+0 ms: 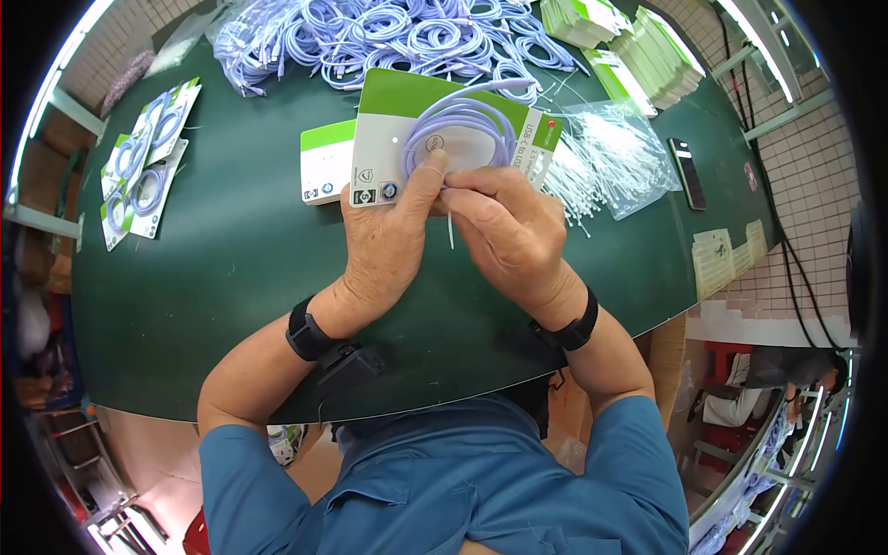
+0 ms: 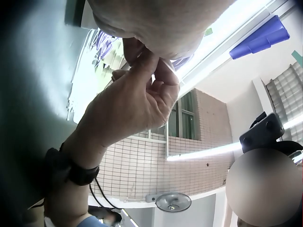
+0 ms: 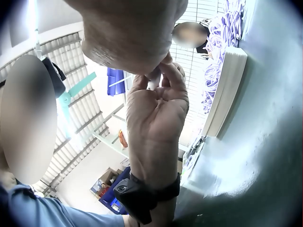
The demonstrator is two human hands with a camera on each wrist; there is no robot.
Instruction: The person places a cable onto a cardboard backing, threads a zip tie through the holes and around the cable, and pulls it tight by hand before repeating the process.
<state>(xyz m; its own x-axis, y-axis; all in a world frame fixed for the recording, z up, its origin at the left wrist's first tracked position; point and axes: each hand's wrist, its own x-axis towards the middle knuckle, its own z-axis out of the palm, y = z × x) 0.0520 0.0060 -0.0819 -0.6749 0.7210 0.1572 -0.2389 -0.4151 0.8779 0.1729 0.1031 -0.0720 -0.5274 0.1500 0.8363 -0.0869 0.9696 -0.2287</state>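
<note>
In the head view my left hand grips a green-and-white USB-C cable card from below. Its thumb presses on a coiled lavender cable that lies against the card's front. My right hand pinches a thin white cable tie at the card's lower edge, under the coil, and the tie's tail hangs down between the two hands. Both wrist views show the fingertips meeting closely, with the right hand seen from the left wrist and the left hand from the right. The tie's loop is hidden behind the fingers.
A stack of cards stands behind the left hand. Finished-looking carded cables lie at left. A heap of lavender cables fills the back. White ties on a plastic bag, a phone and card stacks are at right.
</note>
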